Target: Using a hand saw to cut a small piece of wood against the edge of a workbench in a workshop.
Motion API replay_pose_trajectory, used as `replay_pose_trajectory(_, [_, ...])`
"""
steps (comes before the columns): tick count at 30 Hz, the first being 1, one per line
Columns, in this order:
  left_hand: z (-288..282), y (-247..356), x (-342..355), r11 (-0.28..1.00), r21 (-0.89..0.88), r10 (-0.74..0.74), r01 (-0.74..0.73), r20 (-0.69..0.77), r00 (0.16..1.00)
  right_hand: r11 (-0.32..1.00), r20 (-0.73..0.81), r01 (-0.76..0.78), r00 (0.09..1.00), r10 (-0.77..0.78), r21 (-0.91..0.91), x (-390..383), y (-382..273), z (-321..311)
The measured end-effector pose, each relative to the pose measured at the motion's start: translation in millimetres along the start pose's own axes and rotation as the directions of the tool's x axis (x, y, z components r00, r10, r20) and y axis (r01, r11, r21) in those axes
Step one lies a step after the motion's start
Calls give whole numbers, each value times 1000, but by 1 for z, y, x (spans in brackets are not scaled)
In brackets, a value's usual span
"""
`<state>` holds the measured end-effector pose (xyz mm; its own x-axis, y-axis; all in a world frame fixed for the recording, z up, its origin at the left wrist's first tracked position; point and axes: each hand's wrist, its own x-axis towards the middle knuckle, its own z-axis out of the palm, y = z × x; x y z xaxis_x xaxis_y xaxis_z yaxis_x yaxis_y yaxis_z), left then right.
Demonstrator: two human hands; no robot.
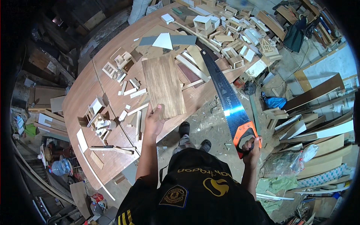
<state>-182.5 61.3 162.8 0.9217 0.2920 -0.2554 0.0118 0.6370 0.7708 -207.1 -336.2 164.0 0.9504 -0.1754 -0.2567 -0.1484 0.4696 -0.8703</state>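
Hands apart: left hand clamped on board, over table; right hand clamped on saw, handle right of table; box on table's far side, bottle left of table, blue bag right

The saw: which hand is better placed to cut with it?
Probably the right hand: it grips the orange handle of the saw. The left hand is holding the wooden board.

Board left, saw right
You are holding both before you; wood pieces are lying on the table.
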Motion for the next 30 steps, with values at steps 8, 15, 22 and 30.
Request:
replay_pose_trajectory(8, [-4, 6, -81, -376, 848, 451, -373, 520, 725, 996, 77, -86, 993, 86, -2, -19, 7, -47])
replay_pose_trajectory(15, [-34, 17, -143, -410, 808, 454, -422, 583, 674, 1000, 133, 0, 991, 3, -21, -70, 9, -37])
replay_pose_trajectory(22, [-86, 24, -208, -442, 744, 487, -501, 668, 563, 998, 109, 61, 992, -61, 4, -166, 28, -28])
replay_pose_trajectory(30, [-181, 22, -321, 920, 391, -46, -14, 143, 989, 988, 154, 111, 984, -93, -109, -283, 66, -24])
